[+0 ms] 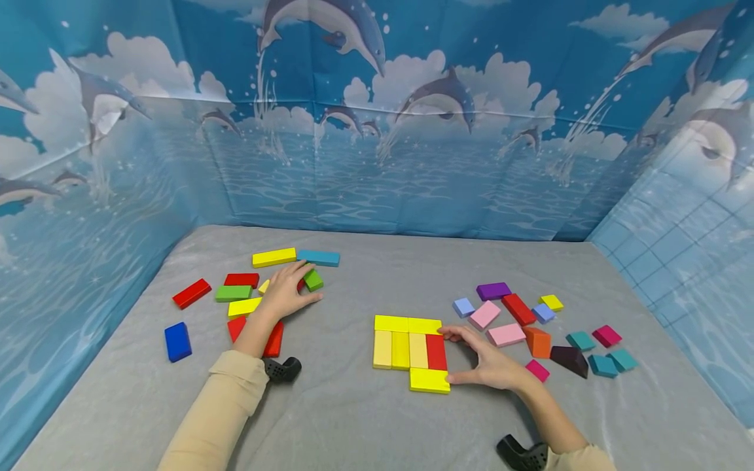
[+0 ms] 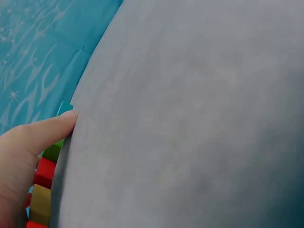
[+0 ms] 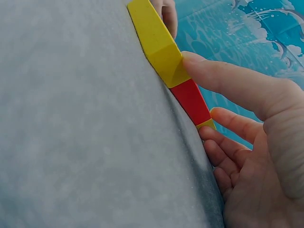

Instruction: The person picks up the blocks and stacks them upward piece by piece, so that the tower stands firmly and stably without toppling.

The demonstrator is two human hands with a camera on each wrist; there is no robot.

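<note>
Yellow, pale yellow and red blocks lie side by side in a flat cluster on the cloth. The right hand (image 1: 491,363) is at the cluster's right edge. Its thumb (image 3: 223,78) touches the near yellow block (image 1: 429,380), and its fingertips meet the far yellow block (image 1: 424,326). Between them lies a red block (image 1: 436,352). Over the left pile, the left hand (image 1: 285,294) reaches with spread fingers, its fingertips right at a green block (image 1: 313,280). That hand partly hides a red block (image 3: 191,100) nowhere in the cluster's way.
Around the left hand lie a long yellow block (image 1: 273,258), a light blue block (image 1: 318,258), a dark blue block (image 1: 178,341) and several red ones. Pink, purple, orange and teal blocks, with a dark brown wedge (image 1: 569,361), are scattered at right. A dolphin curtain (image 1: 377,183) borders the grey cloth.
</note>
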